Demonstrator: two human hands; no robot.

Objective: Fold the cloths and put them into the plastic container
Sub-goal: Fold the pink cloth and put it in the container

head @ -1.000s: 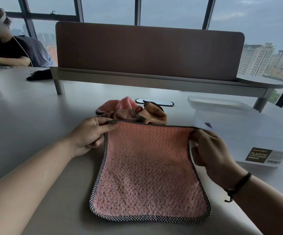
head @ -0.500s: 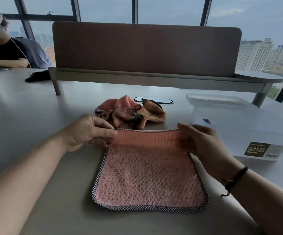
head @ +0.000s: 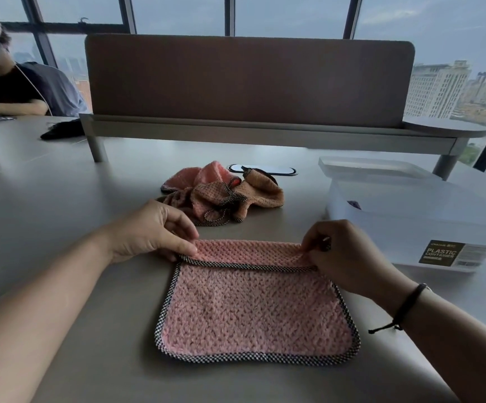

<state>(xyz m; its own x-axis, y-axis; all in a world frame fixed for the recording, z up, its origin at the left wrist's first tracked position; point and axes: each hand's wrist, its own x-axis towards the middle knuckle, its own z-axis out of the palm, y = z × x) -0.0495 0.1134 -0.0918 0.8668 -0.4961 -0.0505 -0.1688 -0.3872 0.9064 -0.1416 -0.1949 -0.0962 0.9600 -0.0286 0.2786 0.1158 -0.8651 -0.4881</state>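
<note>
A: Grip state, both hands?

B: My left hand (head: 151,228) pinches the far left corner of the pink cloth (head: 253,309); my right hand (head: 349,257) pinches the far right corner. The far edge is turned over toward me; the rest lies flat on the counter (head: 61,216).

A: Other items?

B: Crumpled cloths (head: 221,196) lie just beyond. The plastic container (head: 410,222) stands to the right, lid (head: 375,167) behind it.
</note>
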